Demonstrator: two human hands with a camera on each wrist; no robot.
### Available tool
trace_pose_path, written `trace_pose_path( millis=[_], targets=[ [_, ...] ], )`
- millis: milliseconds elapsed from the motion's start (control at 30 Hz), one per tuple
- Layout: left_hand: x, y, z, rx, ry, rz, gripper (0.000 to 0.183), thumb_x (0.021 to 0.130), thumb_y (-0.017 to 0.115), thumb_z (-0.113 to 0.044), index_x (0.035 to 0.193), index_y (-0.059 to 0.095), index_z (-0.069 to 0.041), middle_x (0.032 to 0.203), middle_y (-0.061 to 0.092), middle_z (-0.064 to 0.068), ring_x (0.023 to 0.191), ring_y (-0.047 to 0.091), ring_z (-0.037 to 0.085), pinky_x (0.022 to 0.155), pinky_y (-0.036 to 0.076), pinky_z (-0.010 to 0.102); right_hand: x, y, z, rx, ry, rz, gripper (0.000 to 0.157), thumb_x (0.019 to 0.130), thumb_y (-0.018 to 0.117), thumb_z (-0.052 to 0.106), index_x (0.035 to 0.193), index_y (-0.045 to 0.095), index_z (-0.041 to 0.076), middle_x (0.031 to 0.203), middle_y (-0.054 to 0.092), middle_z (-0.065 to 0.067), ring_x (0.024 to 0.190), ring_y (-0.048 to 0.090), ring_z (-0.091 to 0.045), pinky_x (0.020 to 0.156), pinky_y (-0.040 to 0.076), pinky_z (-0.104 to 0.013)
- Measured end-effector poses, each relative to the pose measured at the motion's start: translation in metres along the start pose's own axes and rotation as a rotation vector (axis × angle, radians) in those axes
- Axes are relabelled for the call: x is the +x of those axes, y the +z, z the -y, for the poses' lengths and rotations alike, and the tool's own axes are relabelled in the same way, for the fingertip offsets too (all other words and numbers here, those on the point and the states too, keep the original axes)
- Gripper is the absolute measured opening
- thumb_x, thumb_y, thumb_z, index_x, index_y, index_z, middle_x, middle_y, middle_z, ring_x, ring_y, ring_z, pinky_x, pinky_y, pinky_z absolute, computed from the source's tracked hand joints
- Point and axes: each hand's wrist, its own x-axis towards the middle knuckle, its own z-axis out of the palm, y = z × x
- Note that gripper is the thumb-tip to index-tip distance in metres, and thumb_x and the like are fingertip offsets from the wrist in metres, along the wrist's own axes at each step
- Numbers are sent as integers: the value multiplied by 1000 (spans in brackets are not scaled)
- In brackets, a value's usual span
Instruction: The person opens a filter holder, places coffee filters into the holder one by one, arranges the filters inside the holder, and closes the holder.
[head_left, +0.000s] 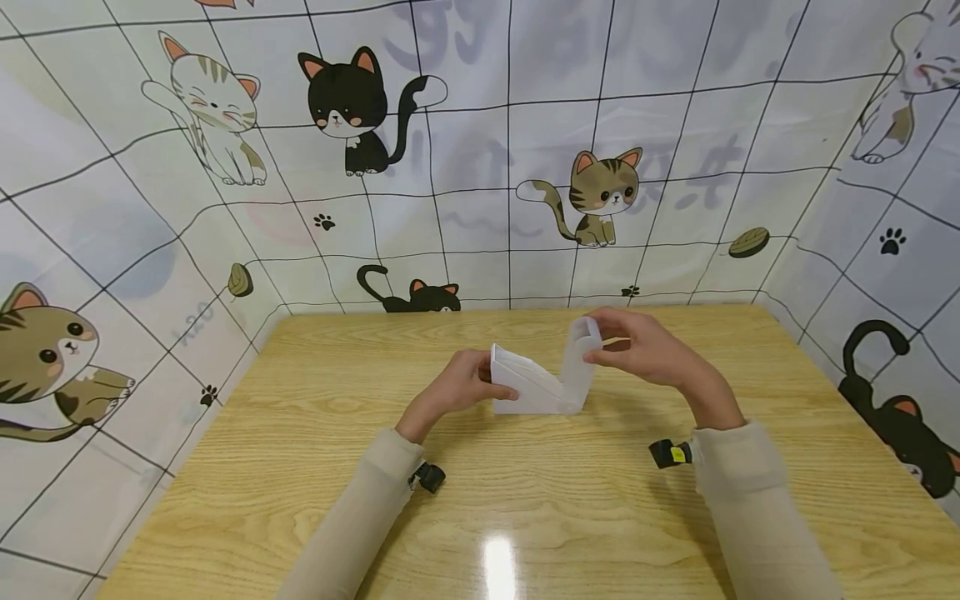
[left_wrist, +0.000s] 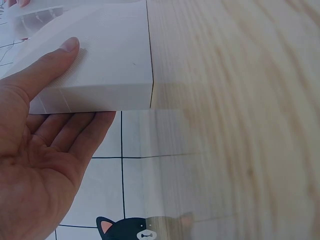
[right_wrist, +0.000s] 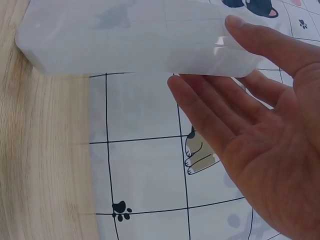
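Observation:
A white plastic box (head_left: 528,390) stands on the table, its slanted upper edge falling toward the right. At its right end a translucent plastic lid (head_left: 576,371) joins it and stands raised, leaning slightly right. My left hand (head_left: 465,382) grips the box's left end; the left wrist view shows the thumb on one broad face of the box (left_wrist: 112,50) and the fingers behind. My right hand (head_left: 641,348) holds the top of the lid between thumb and fingers, and the right wrist view shows the thumb on the lid (right_wrist: 135,45). The box's inside is mostly hidden.
The wood-grain table (head_left: 337,392) reaches back to a white grid curtain (head_left: 480,167) printed with cartoon cats, which also rises at both sides. Small black cameras (head_left: 430,477) are strapped at both sleeves. Light glares on the table's near part.

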Motion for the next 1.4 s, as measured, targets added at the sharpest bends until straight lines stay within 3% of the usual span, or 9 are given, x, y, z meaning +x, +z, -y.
trace_pose_path(
  millis=[833, 1400],
  targets=[
    [1, -1, 1, 28, 16, 2, 33, 87, 85, -16, 118, 74, -8, 109, 79, 9, 91, 76, 13, 78, 60, 27, 6, 13, 5, -1, -1, -9, 46, 98, 74, 17, 139, 58, 4, 126, 67, -16, 119, 65, -35, 101, 54, -57],
    [1, -1, 1, 34, -4, -2, 35, 87, 85, -18, 119, 74, -10, 108, 79, 8, 90, 76, 11, 77, 59, 25, 13, 25, 3, 0, -54, -8, 44, 98, 73, 17, 138, 59, 6, 124, 69, -15, 117, 67, -34, 100, 55, -56]
  ],
)
